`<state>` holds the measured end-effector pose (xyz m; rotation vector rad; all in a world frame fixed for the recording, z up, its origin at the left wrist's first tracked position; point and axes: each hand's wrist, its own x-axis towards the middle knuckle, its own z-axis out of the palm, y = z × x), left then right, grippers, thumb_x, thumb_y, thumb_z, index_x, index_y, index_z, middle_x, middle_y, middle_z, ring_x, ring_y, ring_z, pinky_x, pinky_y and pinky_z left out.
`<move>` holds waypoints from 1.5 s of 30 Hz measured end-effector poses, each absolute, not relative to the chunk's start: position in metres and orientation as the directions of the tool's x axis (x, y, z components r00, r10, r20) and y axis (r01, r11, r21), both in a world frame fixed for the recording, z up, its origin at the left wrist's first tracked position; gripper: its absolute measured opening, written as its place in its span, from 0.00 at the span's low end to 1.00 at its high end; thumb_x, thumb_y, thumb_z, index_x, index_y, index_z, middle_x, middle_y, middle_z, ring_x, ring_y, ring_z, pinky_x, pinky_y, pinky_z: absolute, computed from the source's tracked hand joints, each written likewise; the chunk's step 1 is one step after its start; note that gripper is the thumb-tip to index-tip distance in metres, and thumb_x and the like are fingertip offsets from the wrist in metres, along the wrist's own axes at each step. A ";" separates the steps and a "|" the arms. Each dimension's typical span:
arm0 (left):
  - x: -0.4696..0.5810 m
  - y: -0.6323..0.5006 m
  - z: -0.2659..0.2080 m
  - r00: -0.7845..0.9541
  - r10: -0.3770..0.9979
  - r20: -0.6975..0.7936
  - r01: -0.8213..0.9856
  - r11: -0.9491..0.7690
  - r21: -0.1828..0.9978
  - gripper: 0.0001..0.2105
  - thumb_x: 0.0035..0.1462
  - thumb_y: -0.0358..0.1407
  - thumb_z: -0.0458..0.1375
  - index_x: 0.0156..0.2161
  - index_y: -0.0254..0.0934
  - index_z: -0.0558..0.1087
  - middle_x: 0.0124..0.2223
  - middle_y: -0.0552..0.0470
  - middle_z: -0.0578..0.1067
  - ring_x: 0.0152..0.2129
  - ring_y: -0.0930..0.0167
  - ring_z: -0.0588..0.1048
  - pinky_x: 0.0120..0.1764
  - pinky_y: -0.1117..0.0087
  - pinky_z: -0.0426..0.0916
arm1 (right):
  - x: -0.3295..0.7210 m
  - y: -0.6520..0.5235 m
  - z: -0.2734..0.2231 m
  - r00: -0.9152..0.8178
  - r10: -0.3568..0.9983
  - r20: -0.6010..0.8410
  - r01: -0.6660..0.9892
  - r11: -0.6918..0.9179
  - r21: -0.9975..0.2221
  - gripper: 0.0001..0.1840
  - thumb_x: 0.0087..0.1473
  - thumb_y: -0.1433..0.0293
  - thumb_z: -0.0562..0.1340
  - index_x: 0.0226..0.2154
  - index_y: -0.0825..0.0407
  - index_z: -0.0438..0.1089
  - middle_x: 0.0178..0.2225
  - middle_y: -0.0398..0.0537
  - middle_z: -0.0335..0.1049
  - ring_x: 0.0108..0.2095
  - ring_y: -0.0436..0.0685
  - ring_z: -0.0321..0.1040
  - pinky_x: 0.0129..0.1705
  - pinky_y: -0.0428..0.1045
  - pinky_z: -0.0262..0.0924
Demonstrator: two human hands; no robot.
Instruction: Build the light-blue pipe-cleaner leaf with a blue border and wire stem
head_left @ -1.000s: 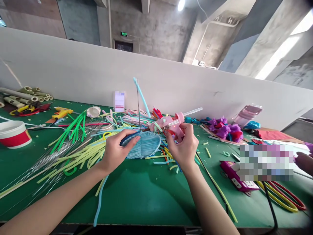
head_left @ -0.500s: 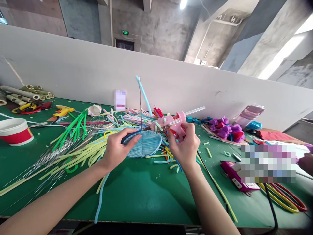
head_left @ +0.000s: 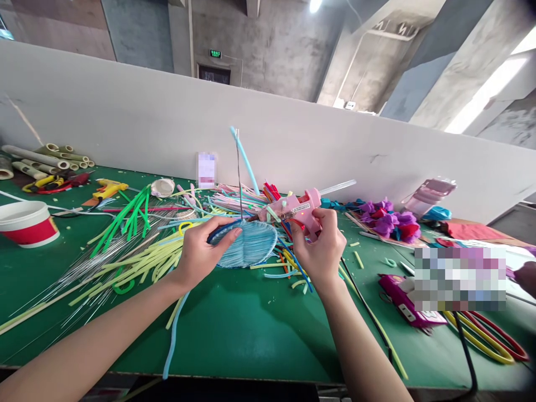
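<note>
Left hand [head_left: 201,251] pinches the left edge of the blue pad [head_left: 249,248], mid-table, thumb on the near face. Right hand [head_left: 320,251] wraps the handle of the pink glue gun [head_left: 309,207], nozzle pointing left at the pad's far edge, by the upright wire [head_left: 239,184] (touching or just short, can't tell).

Risks: nozzle sits near the left hand, so a slip leftward could burn if it's hot. Loosened pinch would probably let pad and wire tilt. Stray glue could catch the loose strips [head_left: 234,198] beyond. Black cord [head_left: 374,315] lies right; if it feeds the gun, a snag spoils the aim.
</note>
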<state>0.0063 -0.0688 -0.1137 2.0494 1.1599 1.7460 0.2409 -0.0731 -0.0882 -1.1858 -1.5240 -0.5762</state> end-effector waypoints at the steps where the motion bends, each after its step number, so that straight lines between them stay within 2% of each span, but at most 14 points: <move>1: 0.006 -0.069 -0.114 -0.014 0.672 0.740 0.420 -0.668 0.615 0.10 0.60 0.43 0.63 0.40 0.37 0.78 0.34 0.53 0.81 0.29 0.71 0.77 0.36 0.74 0.71 | 0.241 -0.073 -0.088 0.069 0.378 0.923 0.896 0.384 -0.224 0.13 0.54 0.62 0.63 0.39 0.47 0.61 0.25 0.39 0.68 0.20 0.52 0.63 0.23 0.47 0.56; 19: 0.005 -0.068 -0.114 -0.025 0.701 0.712 0.390 -0.649 0.653 0.11 0.59 0.43 0.63 0.41 0.37 0.78 0.36 0.53 0.81 0.31 0.71 0.78 0.37 0.74 0.71 | 0.248 -0.071 -0.090 0.082 0.379 0.922 0.893 0.382 -0.236 0.14 0.54 0.62 0.63 0.41 0.47 0.62 0.28 0.42 0.70 0.21 0.52 0.64 0.24 0.47 0.56; 31: 0.006 -0.067 -0.112 -0.030 0.688 0.725 0.338 -0.676 0.655 0.08 0.59 0.40 0.64 0.39 0.37 0.77 0.35 0.54 0.80 0.31 0.72 0.77 0.36 0.76 0.70 | 0.254 -0.069 -0.089 0.127 0.352 0.927 0.887 0.377 -0.265 0.15 0.52 0.61 0.66 0.39 0.48 0.63 0.28 0.40 0.68 0.19 0.49 0.60 0.23 0.46 0.55; 45: 0.003 -0.061 -0.114 -0.088 0.748 0.658 0.274 -0.617 0.738 0.10 0.57 0.42 0.65 0.38 0.38 0.78 0.35 0.54 0.80 0.31 0.71 0.77 0.37 0.75 0.70 | 0.259 -0.065 -0.089 0.141 0.362 0.922 0.896 0.349 -0.274 0.14 0.53 0.61 0.65 0.39 0.48 0.62 0.26 0.39 0.67 0.19 0.50 0.61 0.23 0.46 0.55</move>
